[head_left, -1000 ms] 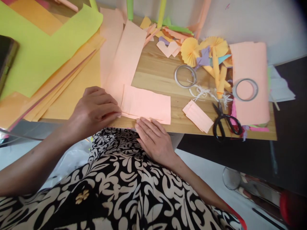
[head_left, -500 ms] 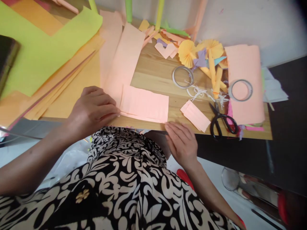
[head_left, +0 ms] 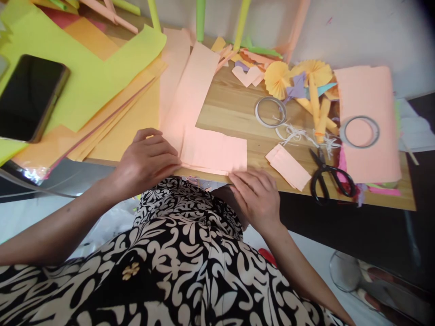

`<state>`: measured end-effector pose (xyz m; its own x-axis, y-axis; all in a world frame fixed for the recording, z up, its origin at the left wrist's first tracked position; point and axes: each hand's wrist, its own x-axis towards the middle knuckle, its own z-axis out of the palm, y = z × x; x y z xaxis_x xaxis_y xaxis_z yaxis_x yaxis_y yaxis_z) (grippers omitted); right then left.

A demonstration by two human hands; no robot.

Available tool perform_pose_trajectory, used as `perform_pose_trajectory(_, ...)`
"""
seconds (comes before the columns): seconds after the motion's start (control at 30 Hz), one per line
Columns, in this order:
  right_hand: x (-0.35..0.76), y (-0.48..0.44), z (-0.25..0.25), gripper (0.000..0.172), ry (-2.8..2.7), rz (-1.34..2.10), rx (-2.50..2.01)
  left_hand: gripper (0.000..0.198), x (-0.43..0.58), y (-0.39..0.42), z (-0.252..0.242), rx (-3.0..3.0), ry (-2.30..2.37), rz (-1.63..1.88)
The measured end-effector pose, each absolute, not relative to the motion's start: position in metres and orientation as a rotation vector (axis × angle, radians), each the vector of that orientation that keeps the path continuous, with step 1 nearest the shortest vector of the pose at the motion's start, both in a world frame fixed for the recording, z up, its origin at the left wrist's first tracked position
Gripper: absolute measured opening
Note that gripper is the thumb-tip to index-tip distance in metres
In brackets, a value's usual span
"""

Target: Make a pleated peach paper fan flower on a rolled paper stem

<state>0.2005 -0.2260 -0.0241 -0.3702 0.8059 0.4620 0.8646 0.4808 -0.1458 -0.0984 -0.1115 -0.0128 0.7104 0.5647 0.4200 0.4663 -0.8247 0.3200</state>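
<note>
A pink crepe paper sheet [head_left: 214, 149] lies at the table's front edge, with a narrow fold along its near side. My left hand [head_left: 149, 156] is closed on the left end of that fold, fingers pressed together, covering the corner. At the right near corner, my right hand [head_left: 256, 194] pinches the fold with its fingertips; the thumb is mostly hidden. Right of the sheet lies a small folded pink paper [head_left: 288, 166]. Black-handled scissors [head_left: 329, 176] rest beyond it, handles over the table edge.
Two tape rolls [head_left: 271, 112] lie at the right, one on a folded pink paper pack [head_left: 370, 99]. Yellow paper fans [head_left: 277, 79], scraps and white string [head_left: 294, 133] sit behind. A phone [head_left: 32, 97] rests on green paper [head_left: 91, 77] at the left.
My right hand has moved slightly left and up onto the sheet's near corner. The fold along the near edge looks more even. The camera view has shifted left, bringing the whole phone into sight.
</note>
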Motion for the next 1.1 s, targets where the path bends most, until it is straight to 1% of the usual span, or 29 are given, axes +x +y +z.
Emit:
perform_pose_trajectory(0.07,0.201,-0.226,-0.024,0.029,-2.262,-0.165,-1.390,0.010,-0.097,-0.112,-0.013,2.732,0.830,0.797)
perform_pose_trajectory(0.27,0.200,-0.223,-0.027,0.029,-2.272,-0.146,-1.401,0.015,-0.096,-0.121,-0.014,2.767,0.818,0.776)
perform_pose_trajectory(0.43,0.198,-0.223,-0.027,0.022,-2.245,-0.135,-1.396,0.013,-0.095,-0.122,-0.018,2.771,0.808,0.839)
perform_pose_trajectory(0.53,0.198,-0.224,-0.025,0.018,-2.242,-0.112,-1.407,0.010,-0.094,-0.116,-0.018,2.768,0.785,0.802)
perform_pose_trajectory(0.7,0.201,-0.221,-0.023,0.011,-2.247,-0.030,-1.443,0.022,-0.090,-0.101,-0.014,2.733,0.703,0.701)
perform_pose_trajectory(0.83,0.202,-0.221,-0.023,0.006,-2.245,-0.040,-1.426,0.027,-0.089,-0.097,-0.013,2.748,0.686,0.662)
perform_pose_trajectory(1.0,0.204,-0.224,-0.023,0.013,-2.275,-0.102,-1.405,0.020,-0.092,-0.109,-0.012,2.816,0.684,0.719)
perform_pose_trajectory(1.1,0.205,-0.225,-0.021,0.012,-2.279,-0.109,-1.410,0.019,-0.095,-0.118,-0.012,2.837,0.716,0.728)
